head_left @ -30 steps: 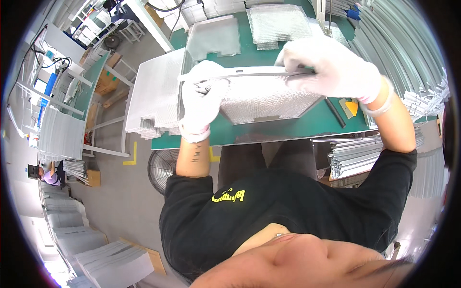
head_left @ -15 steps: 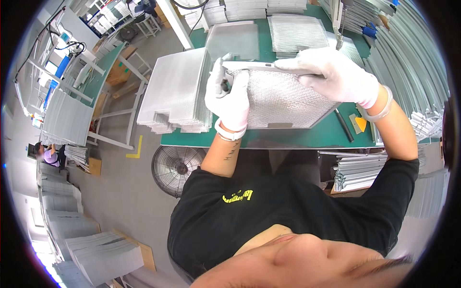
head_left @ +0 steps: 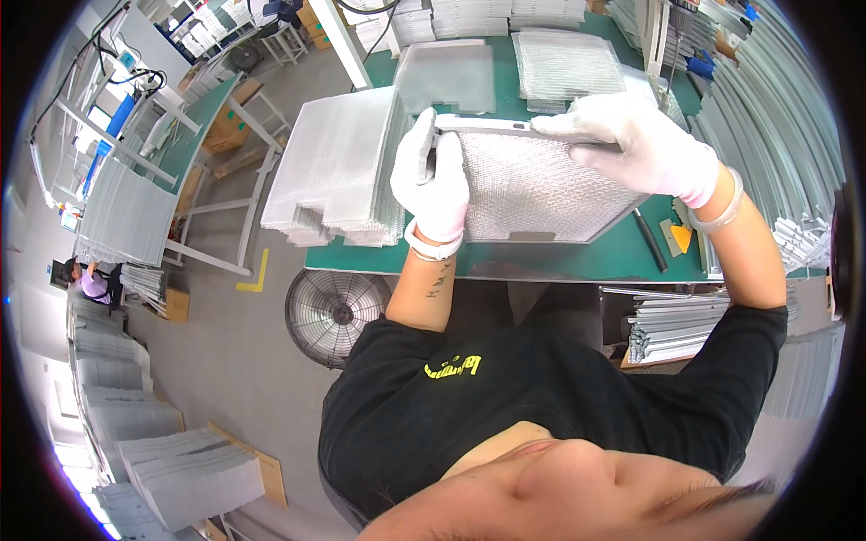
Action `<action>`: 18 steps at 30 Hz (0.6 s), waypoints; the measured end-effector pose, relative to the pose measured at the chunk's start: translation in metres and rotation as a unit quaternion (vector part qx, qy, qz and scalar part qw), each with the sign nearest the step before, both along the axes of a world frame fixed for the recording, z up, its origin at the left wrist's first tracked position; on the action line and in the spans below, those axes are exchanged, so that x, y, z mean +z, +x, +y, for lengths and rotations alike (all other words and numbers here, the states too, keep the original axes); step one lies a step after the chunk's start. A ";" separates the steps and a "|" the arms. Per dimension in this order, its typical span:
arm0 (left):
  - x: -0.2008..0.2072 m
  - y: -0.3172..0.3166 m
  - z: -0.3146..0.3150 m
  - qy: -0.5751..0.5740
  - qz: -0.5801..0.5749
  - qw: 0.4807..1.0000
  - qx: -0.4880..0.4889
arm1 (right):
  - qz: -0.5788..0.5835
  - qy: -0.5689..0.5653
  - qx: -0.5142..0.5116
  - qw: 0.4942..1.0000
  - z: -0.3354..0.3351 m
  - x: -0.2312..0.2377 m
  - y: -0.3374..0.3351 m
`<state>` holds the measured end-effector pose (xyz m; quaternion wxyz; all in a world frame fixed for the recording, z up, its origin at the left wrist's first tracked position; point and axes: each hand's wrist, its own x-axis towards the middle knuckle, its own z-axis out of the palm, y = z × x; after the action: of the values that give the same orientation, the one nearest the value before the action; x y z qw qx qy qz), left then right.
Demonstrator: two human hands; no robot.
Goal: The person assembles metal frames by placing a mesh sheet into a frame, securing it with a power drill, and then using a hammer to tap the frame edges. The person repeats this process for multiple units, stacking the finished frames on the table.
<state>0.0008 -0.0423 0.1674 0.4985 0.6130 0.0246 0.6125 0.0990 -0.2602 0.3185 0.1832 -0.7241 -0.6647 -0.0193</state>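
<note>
A metal mesh filter panel with a pale frame strip along its top edge is tilted up over the green workbench. My left hand, in a white glove, is closed round the panel's upper left corner. At the upper right, my white-gloved right hand grips the frame strip, with its index finger laid along the strip. Left of the panel stands a stack of mesh sheets. Behind it lie a flat mesh sheet and another mesh stack.
A dark-handled tool and a scraper with a yellow part lie right of the panel. Long metal strips are piled at the right. A floor fan stands below the bench's left end. A person is far left.
My left fingers have closed in at the panel's corner, where they were more spread before. The view has shifted slightly, and the right hand keeps its grip on the frame strip.
</note>
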 end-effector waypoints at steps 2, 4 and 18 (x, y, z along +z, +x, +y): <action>0.000 0.003 0.001 -0.025 -0.085 0.988 -0.130 | -0.011 0.004 -0.001 1.000 -0.001 0.000 -0.001; -0.007 0.003 0.013 0.034 -0.033 0.991 -0.129 | -0.037 0.016 0.006 0.999 -0.002 -0.001 -0.001; 0.001 0.001 0.026 0.021 -0.084 0.979 -0.183 | -0.115 0.127 0.020 0.985 -0.011 -0.021 0.007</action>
<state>0.0014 -0.0164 0.1687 0.5893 0.5638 -0.1433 0.5606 0.1060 -0.2710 0.2972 0.1960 -0.6748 -0.6875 -0.1830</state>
